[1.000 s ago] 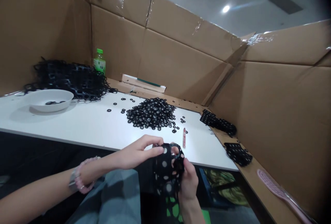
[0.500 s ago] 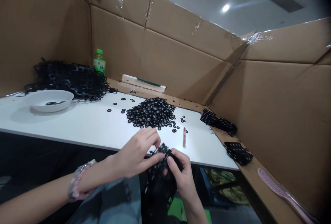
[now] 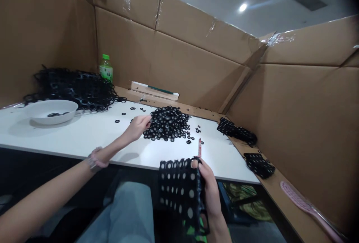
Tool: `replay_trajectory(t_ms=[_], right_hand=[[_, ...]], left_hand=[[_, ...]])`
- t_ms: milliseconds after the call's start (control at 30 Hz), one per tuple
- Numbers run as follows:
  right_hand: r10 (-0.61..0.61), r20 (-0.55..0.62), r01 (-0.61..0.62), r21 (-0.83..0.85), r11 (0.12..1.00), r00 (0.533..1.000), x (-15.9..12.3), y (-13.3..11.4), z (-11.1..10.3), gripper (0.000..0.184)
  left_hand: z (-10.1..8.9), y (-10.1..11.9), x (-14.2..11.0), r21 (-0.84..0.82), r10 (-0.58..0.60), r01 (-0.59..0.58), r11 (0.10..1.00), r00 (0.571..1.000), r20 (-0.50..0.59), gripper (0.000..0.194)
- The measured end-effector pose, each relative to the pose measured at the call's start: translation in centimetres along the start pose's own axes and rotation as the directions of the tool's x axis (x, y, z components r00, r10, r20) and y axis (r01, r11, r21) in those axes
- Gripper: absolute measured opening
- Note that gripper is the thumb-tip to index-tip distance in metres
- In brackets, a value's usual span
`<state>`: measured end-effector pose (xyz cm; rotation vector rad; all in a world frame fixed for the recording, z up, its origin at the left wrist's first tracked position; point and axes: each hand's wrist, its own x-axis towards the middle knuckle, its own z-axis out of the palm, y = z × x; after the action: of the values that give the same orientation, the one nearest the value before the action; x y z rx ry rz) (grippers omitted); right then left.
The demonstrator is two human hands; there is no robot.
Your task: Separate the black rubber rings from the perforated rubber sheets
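Note:
My right hand (image 3: 209,190) grips a black mat of linked rings (image 3: 179,192), held upright over my lap just below the near edge of the white table (image 3: 92,138). My left hand (image 3: 138,126) reaches out over the table to the left edge of a heap of loose black rings (image 3: 167,123). Its fingers are pinched together at the heap; whether a ring is between them is too small to make out.
A white bowl (image 3: 50,111) with a few rings stands at the left, before a big pile of black linked mats (image 3: 75,87) and a green bottle (image 3: 106,67). More mats (image 3: 237,132) lie at the right. Cardboard walls enclose the table. A pink brush (image 3: 303,207) lies at the lower right.
My left hand has let go of the mat and moved forward to the ring heap. My right hand now holds the mat alone, spread flat and upright.

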<state>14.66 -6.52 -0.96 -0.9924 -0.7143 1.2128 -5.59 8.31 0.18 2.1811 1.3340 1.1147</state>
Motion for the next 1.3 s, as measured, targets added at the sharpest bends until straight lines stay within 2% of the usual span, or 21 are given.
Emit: replay_trajectory(t_ms=[67,133,200,300,367,433,500,567,633,733,867,967,1033,1133,1167,1233,1300], right_hand=[[0.054,-0.014,-0.054,0.041,0.998,0.998,0.1,-0.2,0.8,0.031],[0.099,0.072,-0.103,0.059,0.993,0.992,0.0,-0.1,1.4,0.026],[0.114,0.162,-0.124,0.054,0.991,0.980,-0.1,0.2,1.7,0.024],[0.096,0.195,-0.109,0.059,0.992,0.976,-0.2,0.4,1.3,0.025],[0.088,0.195,-0.104,0.074,0.992,0.977,-0.3,0.3,1.1,0.024],[0.079,0.182,-0.098,0.096,0.991,0.980,-0.3,0.3,1.1,0.023],[0.077,0.159,-0.095,0.110,0.989,0.984,-0.3,0.2,1.2,0.025],[0.087,0.133,-0.102,0.112,0.988,0.987,-0.3,0.3,1.2,0.034],[0.090,0.103,-0.099,0.084,0.992,0.991,-0.3,0.7,0.9,0.043],[0.052,0.042,-0.053,0.011,0.999,0.998,-0.3,1.4,0.2,0.053],[0.007,0.003,-0.007,-0.070,0.997,1.000,-0.2,2.2,-0.5,0.060],[0.006,-0.019,-0.007,-0.042,0.999,1.000,-0.2,2.0,0.0,0.058],[0.038,-0.016,-0.037,0.053,0.998,0.999,-0.4,1.5,0.6,0.053],[0.046,0.001,-0.045,0.218,0.975,0.999,-0.7,0.5,1.6,0.040],[0.036,0.008,-0.037,0.260,0.965,0.999,-0.8,0.1,1.9,0.035],[0.042,0.014,-0.044,0.318,0.947,0.999,-0.8,-0.4,2.2,0.029],[0.101,0.011,-0.099,0.345,0.933,0.995,-0.7,-0.6,2.3,0.028]], left_hand=[[0.0,-1.8,2.1,0.070,0.022,-0.022,0.997,1.000,0.011,0.032],[0.7,-2.9,3.5,0.135,0.047,-0.054,0.989,0.998,0.048,0.028],[1.7,-3.4,4.4,0.179,0.068,-0.080,0.981,0.995,0.075,0.022],[2.7,-2.9,4.7,0.210,0.097,-0.109,0.972,0.993,0.069,0.015],[2.6,-1.4,3.8,0.209,0.130,-0.141,0.968,0.989,0.064,0.017],[2.0,0.9,1.8,0.150,0.202,-0.216,0.965,0.974,0.103,0.027],[1.0,3.8,-1.0,-0.008,0.330,-0.335,0.942,0.923,0.195,0.039],[0.2,6.6,-3.8,-0.143,0.435,-0.411,0.900,0.852,0.291,0.041],[-0.3,8.6,-5.9,-0.153,0.458,-0.433,0.888,0.809,0.368,0.038],[-0.4,9.4,-7.2,-0.085,0.403,-0.407,0.909,0.810,0.426,0.033],[0.4,8.9,-7.3,-0.055,0.350,-0.365,0.929,0.824,0.445,0.028],[1.0,8.4,-7.2,-0.100,0.346,-0.334,0.937,0.852,0.394,0.027],[1.2,7.5,-6.6,-0.171,0.302,-0.258,0.951,0.894,0.332,0.033],[0.8,4.7,-4.2,-0.219,0.138,-0.097,0.971,0.974,0.178,0.037],[0.5,3.5,-3.1,-0.170,0.086,-0.066,0.983,0.990,0.113,0.037],[0.1,1.0,-0.7,0.078,0.041,-0.041,0.996,0.999,0.009,0.037],[0.1,-1.2,1.3,0.302,0.037,-0.039,0.953,0.999,0.014,0.034]])
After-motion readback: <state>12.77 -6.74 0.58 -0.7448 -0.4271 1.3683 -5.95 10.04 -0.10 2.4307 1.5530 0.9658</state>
